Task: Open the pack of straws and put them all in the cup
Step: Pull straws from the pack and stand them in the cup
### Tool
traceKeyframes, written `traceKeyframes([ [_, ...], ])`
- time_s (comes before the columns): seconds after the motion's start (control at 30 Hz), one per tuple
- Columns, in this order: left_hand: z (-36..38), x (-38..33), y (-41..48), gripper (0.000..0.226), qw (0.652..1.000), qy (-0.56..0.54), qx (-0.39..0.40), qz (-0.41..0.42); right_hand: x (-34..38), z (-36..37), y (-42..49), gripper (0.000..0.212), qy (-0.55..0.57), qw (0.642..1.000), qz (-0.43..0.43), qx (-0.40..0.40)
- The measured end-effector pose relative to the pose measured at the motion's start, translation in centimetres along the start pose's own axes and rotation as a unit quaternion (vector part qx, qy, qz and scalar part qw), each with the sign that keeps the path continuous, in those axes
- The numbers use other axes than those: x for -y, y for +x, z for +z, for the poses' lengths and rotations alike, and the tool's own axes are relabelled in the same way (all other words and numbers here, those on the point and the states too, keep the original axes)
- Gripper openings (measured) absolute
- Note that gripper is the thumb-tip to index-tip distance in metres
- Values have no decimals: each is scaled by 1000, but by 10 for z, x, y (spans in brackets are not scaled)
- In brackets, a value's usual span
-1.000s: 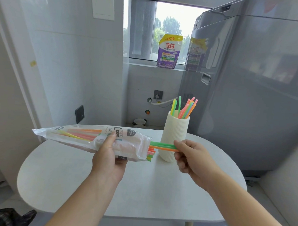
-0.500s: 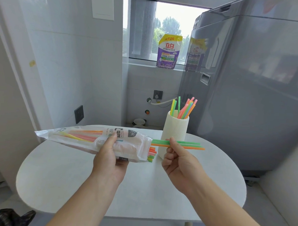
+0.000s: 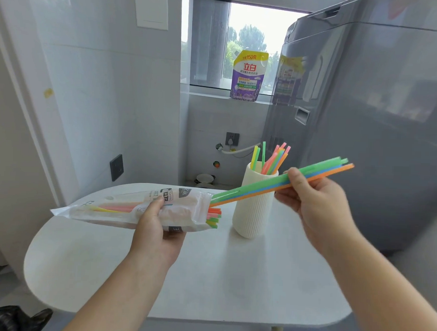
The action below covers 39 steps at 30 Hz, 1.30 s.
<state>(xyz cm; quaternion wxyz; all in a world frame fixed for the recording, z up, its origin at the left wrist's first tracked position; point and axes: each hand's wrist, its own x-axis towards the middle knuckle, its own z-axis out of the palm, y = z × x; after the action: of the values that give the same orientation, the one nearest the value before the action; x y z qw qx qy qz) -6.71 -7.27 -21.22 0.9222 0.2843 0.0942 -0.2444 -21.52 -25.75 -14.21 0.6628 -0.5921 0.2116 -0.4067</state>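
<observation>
Over table, head view:
L hand: L hand at 7 o'clock of frame ctr, fingers wrapped round mid of straw pack, thumb on top, pack held off the table.
Pack: lies roughly level, sealed end to 9 o'clock, open mouth to 3 o'clock; short coloured straw ends poke out of mouth (orange, green, yellow).
R hand: R hand at 3 o'clock of cup, pinched shut on a bundle of pulled straws, thumb over top.
Bundle: green, blue, orange; tilted, far tips up toward 2 o'clock, near tips just at pack mouth; crosses in front of cup.
Cup: white ribbed cup upright on table, at 3 o'clock of pack mouth, near it.
In cup: straws in cup standing, fanned out, yellow, green, pink, orange.
Bkgd: detergent pouch on sill at 12 o'clock; grey washer at 2 o'clock.
</observation>
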Motion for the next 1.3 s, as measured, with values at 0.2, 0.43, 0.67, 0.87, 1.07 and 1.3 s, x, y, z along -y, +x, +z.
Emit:
traceKeyframes([
  [0.2, -2, 1, 1, 14, 1000, 0, -1, 1, 53, -24, 17, 22, -133, 976, -148, -83],
  [0.43, -3, 15, 0, 23, 1000, 27, -4, 1, 65, -16, 22, 22, -239, 923, -270, -133],
  [0.67, -3, 16, 3, 26, 999, 38, 1, 0, 58, -10, 33, 20, -306, 907, -263, -120],
  [0.87, -5, 19, 5, 25, 999, 39, 8, -6, 51, 8, 58, 22, -373, 902, -209, -61],
  [1.07, -5, 18, 5, 28, 999, 34, 17, -10, 36, 25, 78, 29, -452, 879, -151, -8],
  [1.3, -5, 16, 6, 27, 999, 34, 19, -7, 25, 20, 74, 45, -429, 882, -185, -62],
])
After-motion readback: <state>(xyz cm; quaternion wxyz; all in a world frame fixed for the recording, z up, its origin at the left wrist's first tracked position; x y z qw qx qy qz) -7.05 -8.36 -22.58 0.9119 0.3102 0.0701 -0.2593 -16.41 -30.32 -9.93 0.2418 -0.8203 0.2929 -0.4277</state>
